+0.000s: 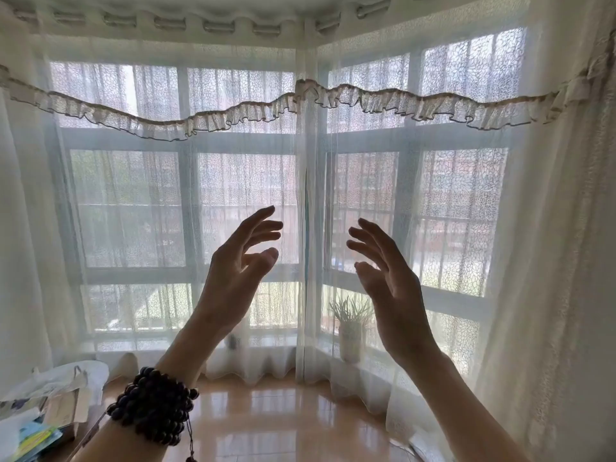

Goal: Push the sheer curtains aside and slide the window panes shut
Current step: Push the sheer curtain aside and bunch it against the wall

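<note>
I see the sheer curtains (246, 195) hanging drawn across the whole bay window, their two panels meeting at a seam (305, 211) just above centre frame. Behind the fabric, the window panes (133, 208) show only as pale frames and blurred glass; I cannot tell whether they are slid open or closed. A ruffled valance (233, 116) runs from 9 to 3 o'clock across the upper part. My left hand (233, 278) is raised just left of the seam, my right hand (390, 288) just right of it, palms facing each other; both grips are released, fingers spread and curved, grasping nothing, and I cannot tell whether the fingertips touch the cloth. A dark bead bracelet (153, 405) wraps the left wrist. At 5 o'clock from the seam, a potted plant (350, 325) stands on the sill behind the curtain. At 8 o'clock, papers clutter a tabletop (40, 418).
</note>
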